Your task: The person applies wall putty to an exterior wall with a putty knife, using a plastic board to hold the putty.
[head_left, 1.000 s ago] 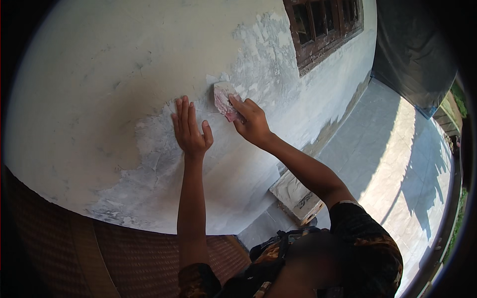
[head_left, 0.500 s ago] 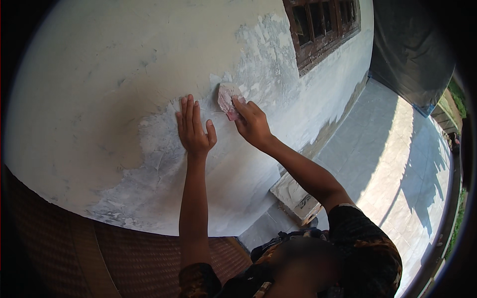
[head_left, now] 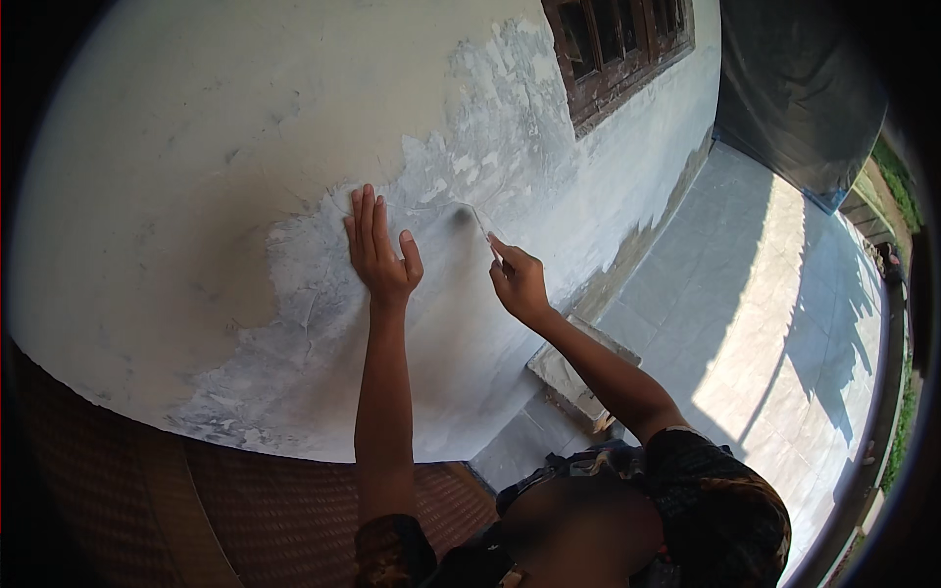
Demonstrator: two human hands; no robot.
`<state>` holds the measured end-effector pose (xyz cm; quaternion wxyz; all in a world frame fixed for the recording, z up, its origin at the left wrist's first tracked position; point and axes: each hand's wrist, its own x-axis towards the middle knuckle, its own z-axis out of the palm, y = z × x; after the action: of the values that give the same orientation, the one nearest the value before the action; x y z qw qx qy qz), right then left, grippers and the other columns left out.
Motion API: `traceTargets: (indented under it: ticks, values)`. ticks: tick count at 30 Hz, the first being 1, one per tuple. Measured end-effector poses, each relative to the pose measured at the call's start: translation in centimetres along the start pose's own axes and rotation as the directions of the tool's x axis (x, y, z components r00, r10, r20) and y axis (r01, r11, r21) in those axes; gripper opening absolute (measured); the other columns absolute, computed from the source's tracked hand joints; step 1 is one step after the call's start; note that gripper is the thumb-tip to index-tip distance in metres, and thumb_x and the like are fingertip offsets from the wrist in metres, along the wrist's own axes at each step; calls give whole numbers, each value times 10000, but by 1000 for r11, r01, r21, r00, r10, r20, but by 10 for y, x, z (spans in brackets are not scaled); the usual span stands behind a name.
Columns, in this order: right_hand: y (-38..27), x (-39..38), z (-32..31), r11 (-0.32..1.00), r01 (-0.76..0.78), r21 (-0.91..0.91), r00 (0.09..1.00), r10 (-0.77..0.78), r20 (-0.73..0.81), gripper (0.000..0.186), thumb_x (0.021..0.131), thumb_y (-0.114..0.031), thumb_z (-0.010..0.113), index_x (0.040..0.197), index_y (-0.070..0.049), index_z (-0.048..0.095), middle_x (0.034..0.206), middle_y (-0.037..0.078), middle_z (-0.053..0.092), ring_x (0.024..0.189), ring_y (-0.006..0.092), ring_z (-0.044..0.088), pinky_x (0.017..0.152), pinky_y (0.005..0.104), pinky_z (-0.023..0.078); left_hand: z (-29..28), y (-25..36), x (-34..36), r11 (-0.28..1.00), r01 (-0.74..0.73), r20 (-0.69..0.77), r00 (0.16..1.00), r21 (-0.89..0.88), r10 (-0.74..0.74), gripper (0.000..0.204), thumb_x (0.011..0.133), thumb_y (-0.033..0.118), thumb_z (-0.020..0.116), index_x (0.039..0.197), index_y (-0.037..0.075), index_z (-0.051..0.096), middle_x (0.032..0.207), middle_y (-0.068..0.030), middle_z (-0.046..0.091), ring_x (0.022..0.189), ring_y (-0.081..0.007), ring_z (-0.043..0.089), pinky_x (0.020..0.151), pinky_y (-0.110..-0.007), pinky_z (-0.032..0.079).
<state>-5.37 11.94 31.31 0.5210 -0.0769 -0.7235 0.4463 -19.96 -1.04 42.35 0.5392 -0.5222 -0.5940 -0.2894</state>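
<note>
The thing pinched in the right hand (head_left: 520,282) shows only as a thin pale edge at its eleven o'clock — too slim to name. The left hand's (head_left: 380,250) palm lies flat against the wall (head_left: 176,196), unseen. The window (head_left: 618,49) is cut off at twelve o'clock. Small shapes at three o'clock, by the paved floor's (head_left: 765,294) rim — too small to tell.

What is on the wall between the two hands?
In the head view, only scraped grey wall lies between the flat left hand and the right hand, plus a dark shadow smudge.
</note>
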Motion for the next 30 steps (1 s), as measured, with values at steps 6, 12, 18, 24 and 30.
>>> traceTargets:
  ticks: [6,12,18,24,30]
  values:
    - [42,-48,-49,513,-654,555,716,657,236,195,954,-233,664,940,-47,721,866,38,707,752,102,623,694,284,509,20,48,-51,977,168,47,985,-132,-163,505,929,158,446,1378,-73,426,1469,-253,451,1403,-421,392,1152,-568,247]
    - [76,-75,-85,365,-732,575,593,756,276,166,955,-236,658,973,-79,708,922,16,710,831,99,640,740,287,500,41,117,-126,876,405,277,901,-261,-334,512,949,134,425,1410,-83,385,1471,-267,437,1392,-429,400,1159,-561,244]
    - [116,-114,-103,216,-807,550,451,827,335,204,962,-232,650,1063,-61,693,978,19,702,852,111,639,762,303,524,45,174,-198,748,637,471,726,-186,-501,500,965,135,429,1413,-85,403,1467,-257,444,1385,-410,412,1153,-520,299]
    - [172,-157,-130,137,-908,395,267,918,294,272,957,-185,645,1060,65,667,931,92,694,803,144,663,733,300,568,57,229,-257,623,780,595,527,-56,-606,480,966,104,410,1410,-78,416,1456,-252,461,1376,-392,429,1151,-453,324]
    - [247,-219,-141,213,-976,44,217,937,274,202,875,-117,676,950,67,709,811,83,695,741,127,659,669,280,542,63,267,-322,492,868,693,314,67,-649,486,997,155,408,1411,-100,398,1443,-285,454,1354,-420,442,1140,-471,332]
